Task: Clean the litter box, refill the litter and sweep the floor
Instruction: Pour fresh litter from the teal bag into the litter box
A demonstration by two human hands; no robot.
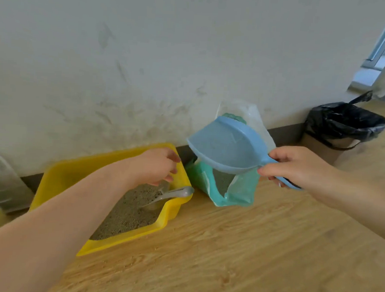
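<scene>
Holding the pale blue plastic scoop point(225, 145) by its handle in my right hand point(298, 166), grip pinched tight, bowl out leftward over the open teal litter bag point(236, 189). My left hand point(156, 166), fingers loosely curled, hovers just above the grey metal scoop point(172, 194) lying in the yellow plastic litter box point(172, 210), handle angled up right, nearest that hand.
</scene>
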